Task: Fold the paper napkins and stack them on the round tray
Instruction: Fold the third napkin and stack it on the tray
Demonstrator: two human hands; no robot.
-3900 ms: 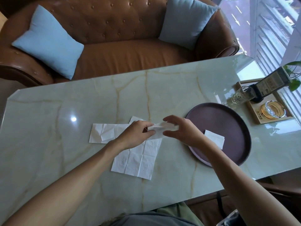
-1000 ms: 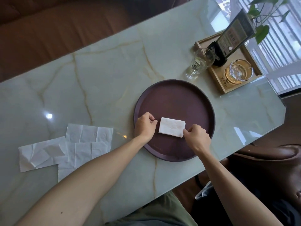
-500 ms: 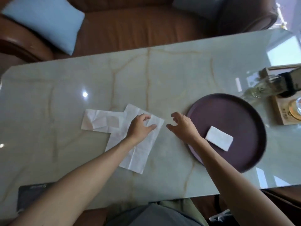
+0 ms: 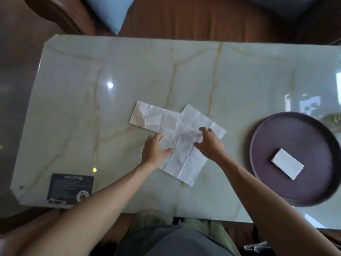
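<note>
Two unfolded white paper napkins lie overlapping in the middle of the marble table. The top napkin is spread flat and tilted; a crumpled napkin pokes out from under it to the left. My left hand rests on the top napkin's left edge, fingers apart. My right hand presses on its right half, fingers spread. The round dark purple tray sits at the right with a folded napkin stack on it.
A dark printed card lies at the table's near left corner. A brown leather sofa with a light blue cushion runs behind the table. The table's near edge is just above my lap.
My right hand has moved left from beside the tray onto the top napkin. My left hand has shifted to the napkin's left edge. The view has swung left.
</note>
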